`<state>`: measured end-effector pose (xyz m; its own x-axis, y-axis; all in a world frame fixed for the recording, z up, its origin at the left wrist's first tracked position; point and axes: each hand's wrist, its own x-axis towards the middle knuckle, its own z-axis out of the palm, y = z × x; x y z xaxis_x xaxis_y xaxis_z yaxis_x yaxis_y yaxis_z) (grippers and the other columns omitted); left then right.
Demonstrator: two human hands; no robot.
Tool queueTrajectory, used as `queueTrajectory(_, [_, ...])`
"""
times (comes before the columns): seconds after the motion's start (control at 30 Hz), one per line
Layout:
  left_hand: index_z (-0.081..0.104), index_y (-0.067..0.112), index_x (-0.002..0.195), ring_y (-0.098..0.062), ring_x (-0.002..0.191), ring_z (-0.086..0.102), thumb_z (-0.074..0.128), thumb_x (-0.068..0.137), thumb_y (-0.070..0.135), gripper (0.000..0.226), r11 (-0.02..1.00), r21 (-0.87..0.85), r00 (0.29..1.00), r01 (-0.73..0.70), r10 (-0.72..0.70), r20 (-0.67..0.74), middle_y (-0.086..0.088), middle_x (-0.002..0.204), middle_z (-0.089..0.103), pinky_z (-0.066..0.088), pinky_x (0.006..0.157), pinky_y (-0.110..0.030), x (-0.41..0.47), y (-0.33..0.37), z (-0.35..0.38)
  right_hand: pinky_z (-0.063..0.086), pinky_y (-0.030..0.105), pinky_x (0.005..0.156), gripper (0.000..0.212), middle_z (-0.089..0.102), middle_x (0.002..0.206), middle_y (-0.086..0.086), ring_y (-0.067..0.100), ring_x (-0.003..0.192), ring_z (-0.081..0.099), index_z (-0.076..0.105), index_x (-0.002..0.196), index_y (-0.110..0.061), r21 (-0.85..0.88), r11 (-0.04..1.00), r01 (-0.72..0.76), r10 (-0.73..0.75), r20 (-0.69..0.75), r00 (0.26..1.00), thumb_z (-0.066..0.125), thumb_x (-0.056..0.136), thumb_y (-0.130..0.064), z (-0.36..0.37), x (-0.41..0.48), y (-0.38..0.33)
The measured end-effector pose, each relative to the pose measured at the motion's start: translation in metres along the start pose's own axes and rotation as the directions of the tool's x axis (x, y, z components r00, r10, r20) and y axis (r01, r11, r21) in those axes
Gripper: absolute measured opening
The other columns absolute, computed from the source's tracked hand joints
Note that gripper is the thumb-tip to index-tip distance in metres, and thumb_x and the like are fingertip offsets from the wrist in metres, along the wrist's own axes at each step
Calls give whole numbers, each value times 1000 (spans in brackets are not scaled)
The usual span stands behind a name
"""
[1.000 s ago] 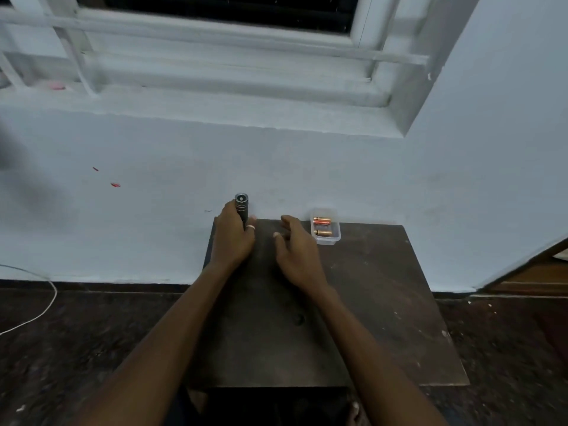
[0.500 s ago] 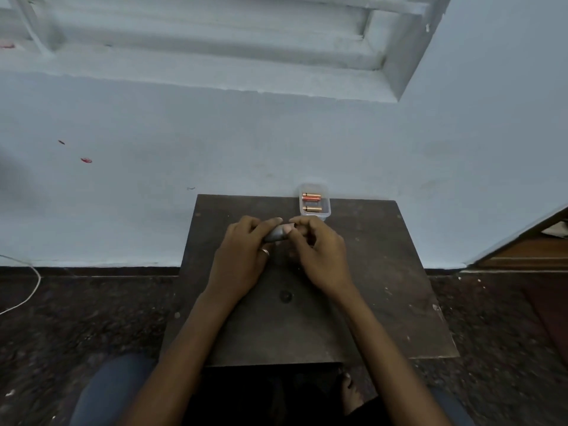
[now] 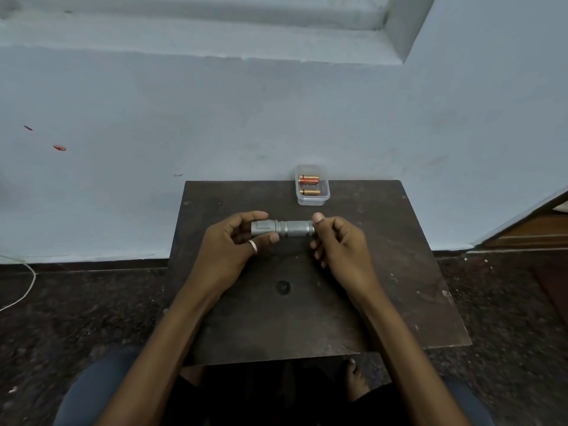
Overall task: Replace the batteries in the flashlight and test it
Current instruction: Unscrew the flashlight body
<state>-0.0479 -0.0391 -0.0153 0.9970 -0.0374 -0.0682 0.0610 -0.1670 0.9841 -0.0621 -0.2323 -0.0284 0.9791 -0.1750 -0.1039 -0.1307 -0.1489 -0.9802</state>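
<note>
Silver ridged metal flashlight [image 3: 282, 228] is held level above the dark wooden desk [image 3: 384, 272], gripped at each end by left hand [image 3: 229, 247] and right hand [image 3: 341, 247] fingers. Behind it, orange batteries [image 3: 309, 185] lie in a clear plastic tub [image 3: 312, 200].

Nothing here can be read: the print on the batteries [image 3: 309, 180] in the far clear box [image 3: 312, 200] is too small.

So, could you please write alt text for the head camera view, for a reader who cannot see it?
Two bare hands hold a silver flashlight level above a dark wooden table, the left hand gripping one end and the right hand the other. A clear plastic box with copper-coloured batteries sits at the table's far edge.
</note>
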Motion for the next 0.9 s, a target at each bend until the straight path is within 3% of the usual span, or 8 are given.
queueTrajectory(0.07, [71,14,109,6,81,69,82,75,8,36,1000,-21,1000,19,-19,19,9,95,74,50,71,-8,-2,2,1,41,19,47,34,61,64,0,6,51,51,62,79,-14,-24,1000,4,-4,-13,1000,54,101,-38,-2,0,1])
queueTrajectory(0.2, [73,21,105,-7,88,72,81,77,20,29,996,-36,995,87,-86,46,3,94,78,55,77,-17,-2,-4,0,38,21,49,35,59,61,-3,6,50,48,60,74,-16,-59,998,15,-17,-28,999,55,101,-37,-3,-2,4])
queueTrajectory(0.37, [74,9,102,-16,82,74,75,80,23,26,936,-254,970,242,-232,70,-7,88,77,58,73,-19,-1,-4,5,47,23,54,14,61,70,-6,5,60,54,66,96,-14,6,996,87,-87,15,996,58,101,-24,-4,-2,-1])
queueTrajectory(0.5, [74,7,103,-17,81,75,75,78,27,32,912,-308,962,270,-266,58,-4,86,78,59,74,-20,3,-3,4,58,25,67,16,71,90,-5,6,79,66,66,114,-9,33,993,113,-116,107,987,60,100,-12,-13,1,-3])
queueTrajectory(0.67, [73,6,103,-15,76,74,75,81,25,29,906,-320,957,278,-290,10,-4,82,77,60,73,-20,5,-5,3,60,31,88,26,76,108,2,13,98,72,67,119,-8,99,994,52,-70,189,980,64,94,0,-18,6,-2])
queueTrajectory(0.77, [73,6,103,-14,75,73,74,83,24,27,915,-302,960,267,-282,-5,-5,84,76,60,71,-20,5,-4,3,61,27,73,19,76,91,4,16,79,73,69,110,-8,63,998,-22,13,139,990,60,100,-21,-14,7,-4])
queueTrajectory(0.83, [73,7,102,-14,74,73,74,84,23,24,918,-297,961,262,-277,-9,-5,84,76,60,72,-20,5,-3,4,56,26,61,35,72,76,7,16,64,67,69,98,0,-32,999,-30,33,117,993,56,102,-33,-11,7,-2])
queueTrajectory(0.9, [73,7,101,-13,73,73,73,85,22,22,921,-294,962,257,-273,-14,-2,81,76,60,73,-20,5,-3,5,53,25,58,38,69,72,7,14,60,63,68,95,4,-61,998,-18,25,117,993,55,102,-31,-11,7,0])
